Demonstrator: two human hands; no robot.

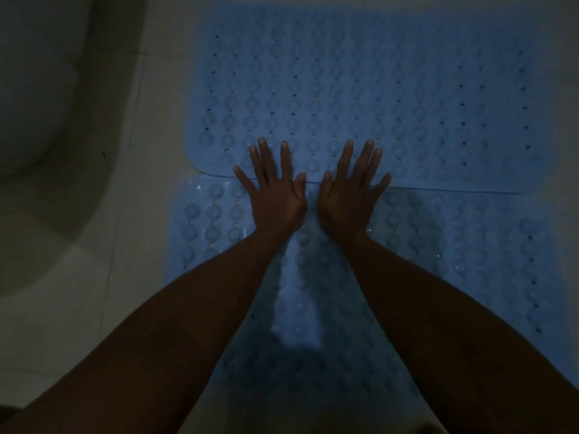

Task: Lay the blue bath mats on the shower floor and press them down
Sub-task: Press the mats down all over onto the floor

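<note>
Blue, dimpled rubber covers most of what I see from the head camera: the far blue perforated rubber bath mat lies flat across the pale tiled shower floor, and the near blue suction-cup bath mat lies just in front of it, the far mat's rounded edge overlapping the near one along a seam. My left hand and right hand sit side by side right on that seam, palms down, fingers straight and spread, gripping nothing, only pressing flat. The light is very dim, so I cannot tell whether every suction cup has seated. From here, I judge the main risk to be the overlap itself: where one mat rides on the other, the cups underneath meet rubber instead of tile, and that strip may never hold, leaving a raised lip to trip on. Pressing only at the middle could also leave the corners and far edges loose, since both hands are bunched close together and well apart from the outer margins. Glints on the near mat look like water drops; if the floor is wet, my palms could slide and drag a mat askew. The curved white fixture at the left stands near the mats' left edges, and a shifted mat could ride up against it and buckle.
</note>
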